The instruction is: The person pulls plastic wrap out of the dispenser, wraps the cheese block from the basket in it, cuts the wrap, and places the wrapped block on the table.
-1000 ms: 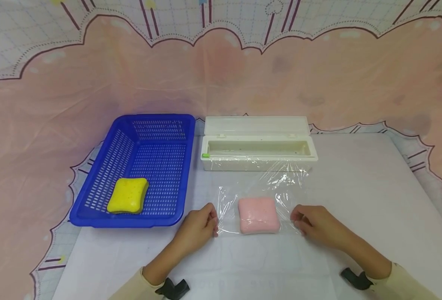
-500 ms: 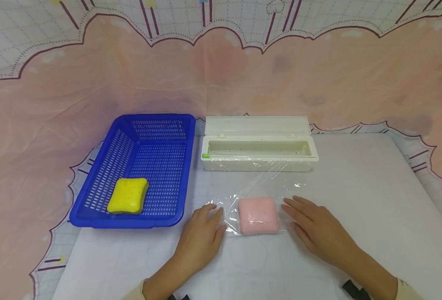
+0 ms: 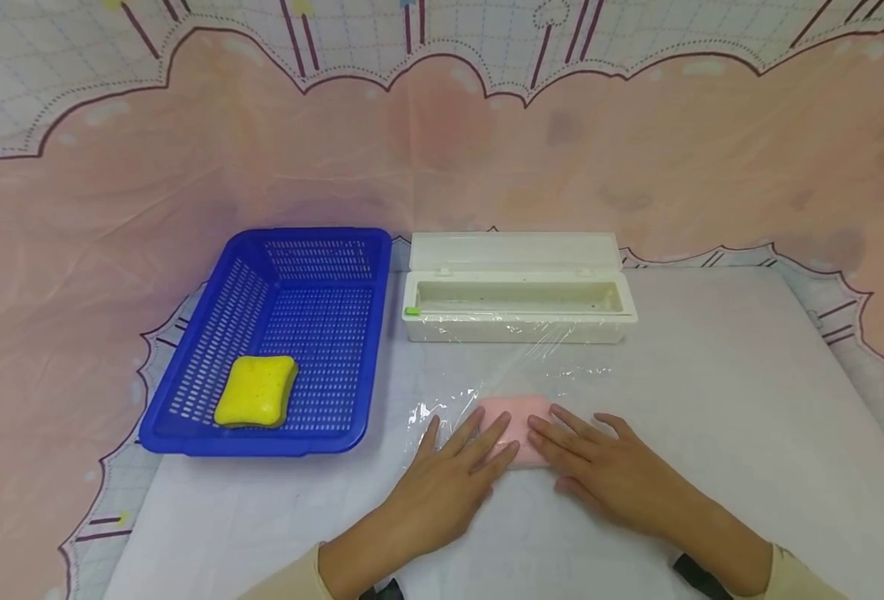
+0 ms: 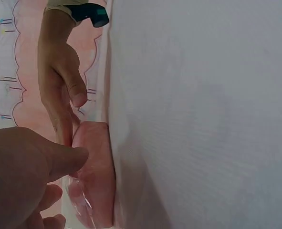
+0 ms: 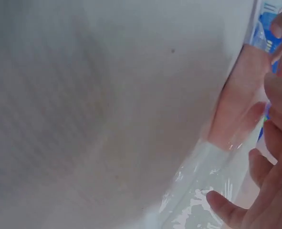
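Person's left hand and right hand, fingers spread and straight, touching a pink soap-like block between them, clear plastic film over it, white-covered table, yellow block in blue basket, lid-raised white box, peach patterned cloth behind.

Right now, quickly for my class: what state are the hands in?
Left hand: open, over the pink block, holding nothing.
Right hand: open, over the pink block, holding nothing.

Head view looks forward and down; nearer wrist views share the pink block from opposite sides.
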A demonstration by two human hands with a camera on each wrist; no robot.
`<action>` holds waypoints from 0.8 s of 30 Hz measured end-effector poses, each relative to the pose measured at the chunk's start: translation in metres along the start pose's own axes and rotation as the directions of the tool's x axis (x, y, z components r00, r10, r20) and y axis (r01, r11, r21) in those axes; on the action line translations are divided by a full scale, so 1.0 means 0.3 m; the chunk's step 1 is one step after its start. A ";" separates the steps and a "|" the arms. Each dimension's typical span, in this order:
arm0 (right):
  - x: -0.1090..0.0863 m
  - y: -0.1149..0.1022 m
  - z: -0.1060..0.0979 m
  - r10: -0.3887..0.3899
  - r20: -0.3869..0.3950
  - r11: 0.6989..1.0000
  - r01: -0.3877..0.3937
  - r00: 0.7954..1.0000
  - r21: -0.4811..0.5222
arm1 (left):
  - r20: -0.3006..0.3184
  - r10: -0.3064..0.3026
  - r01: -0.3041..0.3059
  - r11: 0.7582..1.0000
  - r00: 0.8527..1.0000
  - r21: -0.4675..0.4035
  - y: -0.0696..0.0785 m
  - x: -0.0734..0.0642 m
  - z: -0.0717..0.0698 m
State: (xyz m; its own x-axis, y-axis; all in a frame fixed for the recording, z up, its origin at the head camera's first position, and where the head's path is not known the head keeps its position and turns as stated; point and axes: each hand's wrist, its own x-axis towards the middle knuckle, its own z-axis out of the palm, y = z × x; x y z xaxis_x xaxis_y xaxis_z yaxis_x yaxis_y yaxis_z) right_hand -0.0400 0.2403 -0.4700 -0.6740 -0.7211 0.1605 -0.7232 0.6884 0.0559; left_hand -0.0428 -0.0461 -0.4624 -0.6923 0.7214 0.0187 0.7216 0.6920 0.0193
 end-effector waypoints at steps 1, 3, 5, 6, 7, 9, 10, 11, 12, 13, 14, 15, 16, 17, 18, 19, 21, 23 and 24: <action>0.003 0.003 0.001 -0.004 -0.002 1.000 0.004 1.000 0.006 | -0.002 0.001 -0.001 1.000 1.000 0.005 -0.001 0.004 0.001; 0.009 0.007 0.003 -0.017 -0.006 1.000 0.017 1.000 0.010 | -0.004 0.008 -0.008 1.000 1.000 0.021 -0.006 0.014 0.008; 0.017 0.011 0.004 -0.030 -0.013 0.999 0.030 0.999 0.015 | -0.002 0.016 -0.016 1.000 1.000 0.024 -0.012 0.023 0.015; 0.020 0.013 0.004 -0.033 -0.016 0.999 0.034 0.999 0.021 | -0.003 0.022 -0.022 1.000 1.000 0.020 -0.017 0.028 0.017; 0.024 0.015 0.004 -0.037 -0.019 0.999 0.038 0.999 0.023 | -0.005 0.029 -0.029 0.999 1.000 0.014 -0.022 0.034 0.019; 0.032 0.019 0.003 -0.043 -0.027 0.998 0.043 0.999 0.034 | -0.011 0.048 -0.048 0.999 0.999 -0.007 -0.034 0.045 0.020; 0.037 0.022 0.002 -0.046 -0.031 0.998 0.047 0.998 0.038 | -0.017 0.059 -0.059 0.998 0.998 -0.015 -0.040 0.051 0.018; 0.042 0.024 0.001 -0.048 -0.034 0.998 0.049 0.998 0.046 | -0.025 0.073 -0.073 0.997 0.997 -0.022 -0.047 0.057 0.015; 0.048 0.026 -0.001 -0.050 -0.037 0.997 0.052 0.998 0.054 | -0.035 0.087 -0.088 0.996 0.996 -0.024 -0.054 0.064 0.011; 0.054 0.028 -0.002 -0.052 -0.042 0.997 0.055 0.998 0.061 | -0.043 0.101 -0.102 0.994 0.994 -0.027 -0.061 0.071 0.010; 0.061 0.030 -0.004 -0.053 -0.046 0.996 0.056 0.998 0.069 | -0.057 0.117 -0.119 0.992 0.992 -0.029 -0.068 0.078 0.006; 0.068 0.031 -0.005 -0.051 -0.049 0.996 0.055 0.997 0.076 | -0.075 0.132 -0.135 0.990 0.988 -0.038 -0.074 0.085 0.002; 0.075 0.033 -0.006 -0.049 -0.054 0.995 0.054 0.997 0.082 | -0.092 0.147 -0.151 0.987 0.985 -0.047 -0.081 0.093 -0.002; 0.083 0.036 -0.007 -0.050 -0.057 0.995 0.055 0.997 0.087 | -0.106 0.162 -0.168 0.984 0.981 -0.055 -0.087 0.099 -0.004; 0.089 0.039 -0.009 -0.050 -0.061 0.994 0.056 0.997 0.095 | -0.120 0.174 -0.183 0.981 0.977 -0.069 -0.094 0.106 -0.007; 0.095 0.043 -0.010 -0.046 -0.066 0.993 0.053 0.997 0.106 | -0.133 0.181 -0.195 0.976 0.974 -0.098 -0.101 0.111 -0.008; 0.104 0.056 -0.015 -0.031 -0.063 0.985 0.041 0.998 0.170 | -0.151 0.181 -0.206 0.963 0.972 -0.173 -0.115 0.120 -0.013; 0.112 0.073 -0.022 0.002 -0.044 0.960 0.010 0.999 0.279 | -0.137 0.156 -0.189 0.943 0.978 -0.273 -0.131 0.129 -0.015; 0.115 0.082 -0.026 0.031 -0.023 0.939 -0.021 0.999 0.343 | -0.127 0.135 -0.170 0.926 0.983 -0.337 -0.140 0.135 -0.017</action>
State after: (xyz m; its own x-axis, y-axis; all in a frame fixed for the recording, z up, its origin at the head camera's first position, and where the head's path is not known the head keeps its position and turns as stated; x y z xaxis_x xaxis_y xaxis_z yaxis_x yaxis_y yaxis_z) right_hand -0.0798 0.2330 -0.4554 -0.6927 -0.6971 0.1853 -0.7164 0.6351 -0.2889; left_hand -0.1011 -0.0461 -0.4573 -0.5832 0.7988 0.1475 0.7858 0.5088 0.3515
